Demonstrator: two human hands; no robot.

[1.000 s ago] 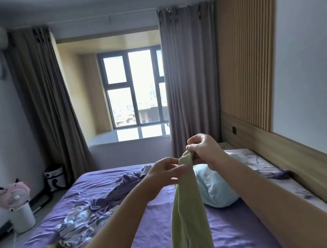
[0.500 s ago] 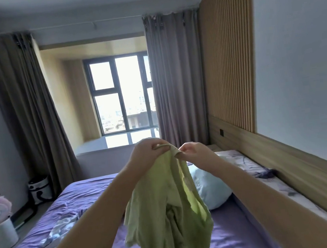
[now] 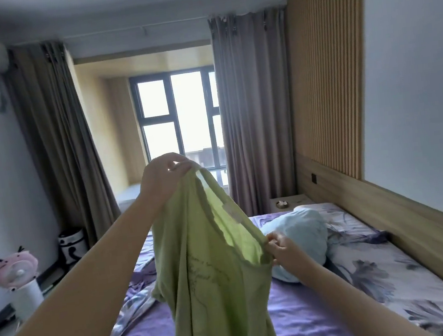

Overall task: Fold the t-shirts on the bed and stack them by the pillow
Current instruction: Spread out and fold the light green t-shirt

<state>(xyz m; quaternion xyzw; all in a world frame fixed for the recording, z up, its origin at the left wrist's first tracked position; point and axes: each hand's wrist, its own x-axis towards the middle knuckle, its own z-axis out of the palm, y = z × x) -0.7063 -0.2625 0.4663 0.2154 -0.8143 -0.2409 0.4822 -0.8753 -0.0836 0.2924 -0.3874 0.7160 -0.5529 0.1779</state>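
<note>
While it hangs in the air over the purple bed [image 3: 303, 322], the green t-shirt [image 3: 214, 275] drapes limp and thin, light showing through it, so it looks light and floppy and likely to bunch unless held at two spread points. Its neckline is open, with the right hand [image 3: 281, 245] pinching the lower side of the collar and the left hand [image 3: 162, 175] pinching the upper side, raised higher. Taking the shoulder seams would probably spread it flat best. Beyond lies the pale blue pillow [image 3: 303, 230].
</note>
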